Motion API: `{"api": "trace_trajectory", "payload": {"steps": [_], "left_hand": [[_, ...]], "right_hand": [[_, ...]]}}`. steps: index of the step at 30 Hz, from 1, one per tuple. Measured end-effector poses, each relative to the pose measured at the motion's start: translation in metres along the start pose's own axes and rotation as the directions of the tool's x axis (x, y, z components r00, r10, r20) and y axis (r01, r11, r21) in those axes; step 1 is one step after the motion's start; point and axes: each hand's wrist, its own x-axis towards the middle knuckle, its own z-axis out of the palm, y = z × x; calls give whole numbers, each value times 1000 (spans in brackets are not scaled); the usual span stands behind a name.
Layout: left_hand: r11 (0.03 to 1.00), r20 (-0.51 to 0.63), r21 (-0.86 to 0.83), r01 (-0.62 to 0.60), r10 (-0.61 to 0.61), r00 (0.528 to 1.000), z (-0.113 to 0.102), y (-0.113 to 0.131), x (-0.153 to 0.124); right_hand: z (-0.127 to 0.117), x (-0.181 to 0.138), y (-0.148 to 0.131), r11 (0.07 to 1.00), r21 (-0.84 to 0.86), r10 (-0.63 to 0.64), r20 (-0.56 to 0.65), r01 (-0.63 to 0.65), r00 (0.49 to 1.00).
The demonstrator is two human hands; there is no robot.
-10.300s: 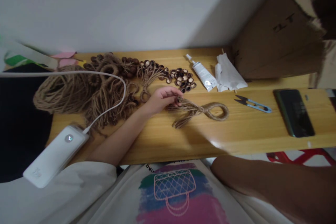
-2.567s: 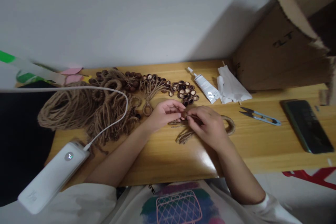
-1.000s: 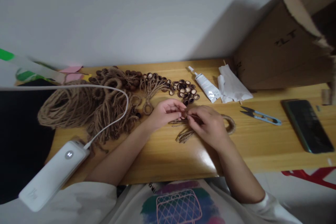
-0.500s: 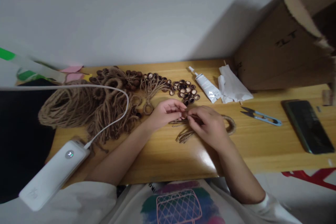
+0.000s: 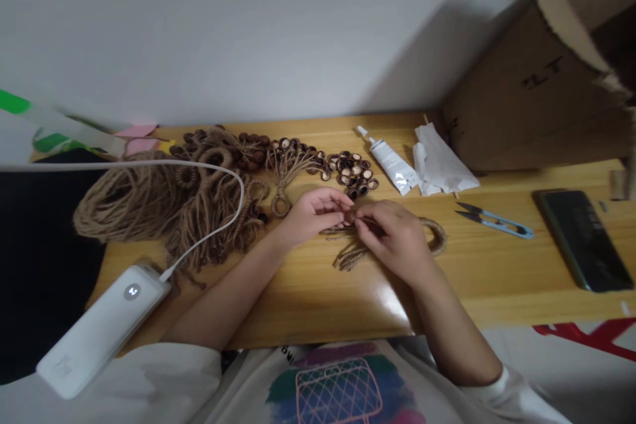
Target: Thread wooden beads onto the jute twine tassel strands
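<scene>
My left hand and my right hand meet at the middle of the table, fingertips pinched together on a small brown piece. It resembles one of the nutshells, but the fingers cover most of it. Under my right hand lies a jute twine ring, partly hidden by the hand. Loose twine ends spread out on the table below my fingertips. Just beyond the hands is a heap of halved brown nutshells, some showing pale insides. A small twine ring with strands lies beside my left hand.
At left are a twine coil, a tangle of twine pieces and a white power bank with a cable. A glue tube, white tissue, blue thread snips, a phone and a cardboard box are at right.
Both hands hold nearly the same place and pinch. The lit display on the power bank looks different.
</scene>
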Motion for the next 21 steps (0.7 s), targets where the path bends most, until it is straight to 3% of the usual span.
{"api": "trace_trajectory", "payload": {"steps": [21], "left_hand": [[1000, -1, -9, 9, -9, 1000, 0, 0, 0]], "right_hand": [[0, 0, 1, 1000, -2, -4, 7, 4, 1000]]}}
